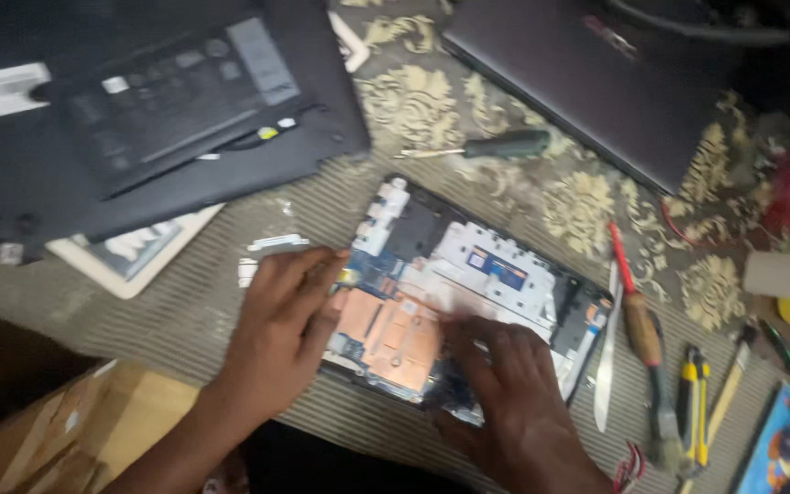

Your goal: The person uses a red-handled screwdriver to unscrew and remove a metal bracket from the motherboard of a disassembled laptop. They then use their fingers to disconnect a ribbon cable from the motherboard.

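I have both hands on the opened laptop [468, 293], which lies face down near the front of the patterned cloth [468, 91] with its bottom cover off. My left hand [287, 316] rests flat on its left edge, fingers spread and loose, gripping nothing. My right hand [514, 384] lies over the near right corner, fingertips pressing onto the board; motion blur hides whether they pinch any small part, so I cannot tell if it holds something.

Judging from how things lie, the opening-up is done: the copper heat plate [393, 334], the blue circuit board and a pale shield with a small blue label are bare. The internal parts look to be in place, so the work inside seems at an early stage.

The copper plate is flat and dull-shiny, the frame black plastic. A green-handled screwdriver [496, 144] lies well apart above the laptop; a wooden-handled screwdriver with a red shaft [637, 316], a white plastic pry blade [607, 366] and a yellow-and-black tool [693, 398] lie just to the right. Another dark laptop base [139, 101] sits upside down at upper left, a closed grey one [587, 82] at upper right
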